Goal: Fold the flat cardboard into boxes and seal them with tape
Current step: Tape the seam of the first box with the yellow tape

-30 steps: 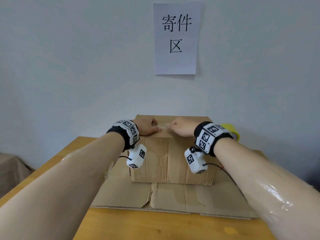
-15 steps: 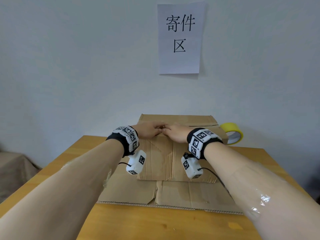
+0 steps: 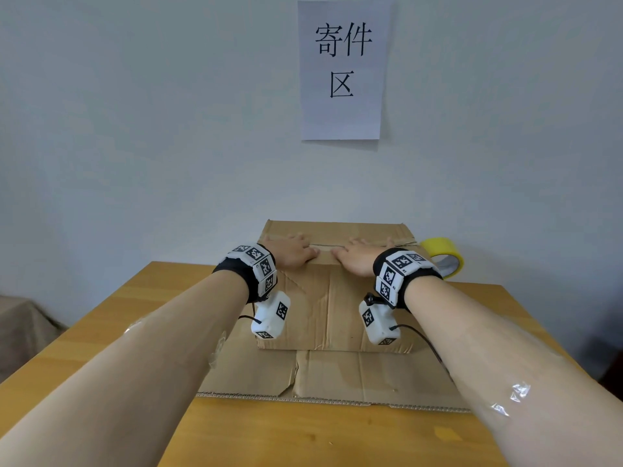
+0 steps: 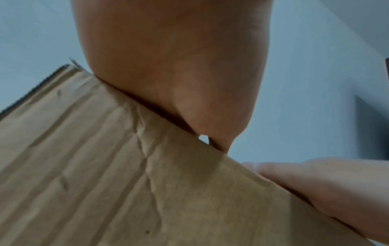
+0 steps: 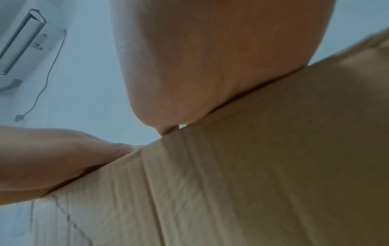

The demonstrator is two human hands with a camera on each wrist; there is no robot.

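A brown cardboard box (image 3: 332,308) stands folded on the wooden table, its top flaps closed along a middle seam. My left hand (image 3: 292,250) lies flat on the left part of the top, fingers spread. My right hand (image 3: 359,256) lies flat on the right part, fingers stretched toward the seam. Both palms press the near top edge, as the left wrist view (image 4: 172,79) and the right wrist view (image 5: 212,66) show from below. A yellow roll of tape (image 3: 441,256) sits behind the box's right corner, partly hidden.
A flat sheet of cardboard (image 3: 337,375) lies under the box and reaches toward me. The wooden table (image 3: 303,436) runs to the white wall. A paper sign (image 3: 342,69) hangs on the wall above. An air conditioner (image 5: 27,46) shows in the right wrist view.
Both hands have gone from curled together at the seam's middle to lying flat, and have slid apart along the top of the box.
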